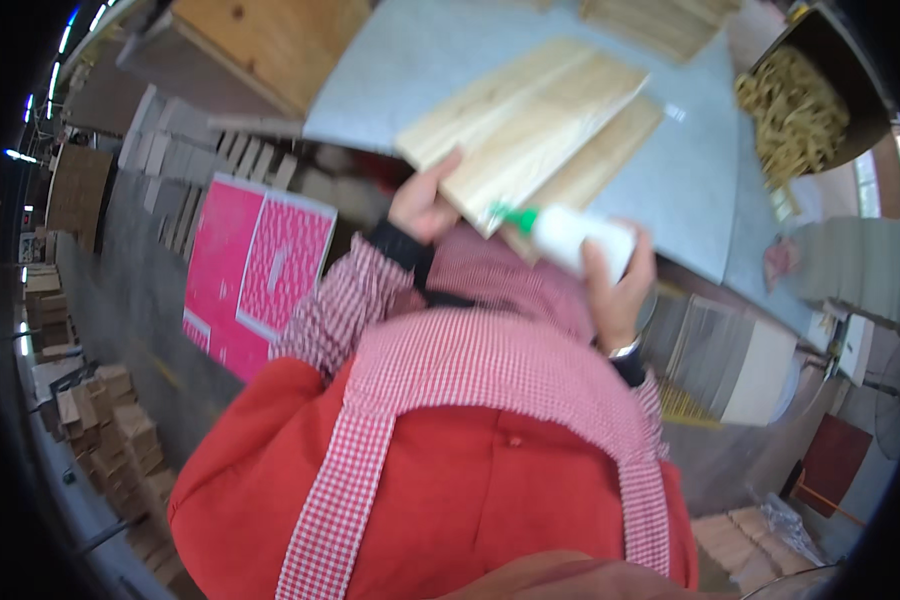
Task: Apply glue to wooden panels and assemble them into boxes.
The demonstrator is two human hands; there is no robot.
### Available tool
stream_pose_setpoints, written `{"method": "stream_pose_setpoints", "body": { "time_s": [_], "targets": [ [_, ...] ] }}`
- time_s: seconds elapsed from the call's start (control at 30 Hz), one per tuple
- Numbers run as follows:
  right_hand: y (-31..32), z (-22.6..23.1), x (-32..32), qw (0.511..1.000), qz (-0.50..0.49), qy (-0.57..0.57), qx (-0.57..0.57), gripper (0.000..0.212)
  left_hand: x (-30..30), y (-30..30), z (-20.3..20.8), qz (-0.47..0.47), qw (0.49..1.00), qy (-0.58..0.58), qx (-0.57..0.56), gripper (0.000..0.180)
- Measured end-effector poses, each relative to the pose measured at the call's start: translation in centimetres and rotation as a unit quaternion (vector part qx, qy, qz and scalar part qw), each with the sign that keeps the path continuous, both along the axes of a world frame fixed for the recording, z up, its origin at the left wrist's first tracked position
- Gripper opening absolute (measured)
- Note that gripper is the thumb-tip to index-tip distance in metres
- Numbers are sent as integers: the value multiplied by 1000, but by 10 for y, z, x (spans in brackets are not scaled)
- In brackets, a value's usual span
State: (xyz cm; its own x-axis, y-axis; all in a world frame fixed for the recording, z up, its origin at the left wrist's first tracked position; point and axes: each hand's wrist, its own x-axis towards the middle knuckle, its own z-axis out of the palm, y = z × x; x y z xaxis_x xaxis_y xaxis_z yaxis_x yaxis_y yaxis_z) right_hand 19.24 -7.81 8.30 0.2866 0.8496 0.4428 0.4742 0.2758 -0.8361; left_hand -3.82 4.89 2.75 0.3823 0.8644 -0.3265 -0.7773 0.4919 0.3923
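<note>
My left hand [425, 205] grips the near left edge of a pale wooden board [530, 115], its thumb on top and the other fingers mostly hidden beneath. The board lies tilted over a second wooden board [610, 150], which shows along its right side. In my right hand [620, 280] is a white squeeze bottle [575, 240] with a green nozzle cap. The bottle lies nearly sideways, its green tip pointing left at the board's near corner. Blur hides whether the tip touches the wood.
A grey-white worktable [700, 190] carries the boards, with more wood at its far edge. At the right stands a dark bin of curled tan strips [795, 110]. A plywood box [270, 40] sits at the far left, and a pink printed sheet [255, 265] is below on the left.
</note>
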Motion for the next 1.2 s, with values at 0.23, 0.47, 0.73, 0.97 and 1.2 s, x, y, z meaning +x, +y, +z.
{"method": "stream_pose_setpoints", "body": {
  "time_s": [0.23, 0.47, 0.73, 0.97, 1.2],
  "targets": [
    [-13, 27, 1, 941, 10, 338, -28, 42, -39, -37, 1, 17, 999, 20, 26, 52],
    [-10, 52, 60, 904, -149, 373, 147, 51, -31, -35, 99, 91, 985, 74, 125, 51],
    [-8, 43, 84, 891, -217, 364, 163, 56, 150, 151, 201, -33, 967, -54, 246, 44],
    [0, 34, 84, 898, -239, 347, 130, 48, 290, 287, 243, 52, 985, 91, 135, 74],
    [36, 0, 94, 924, -175, 337, 39, 40, 147, 174, 138, -155, 947, 21, 279, 40]
  ]
}}
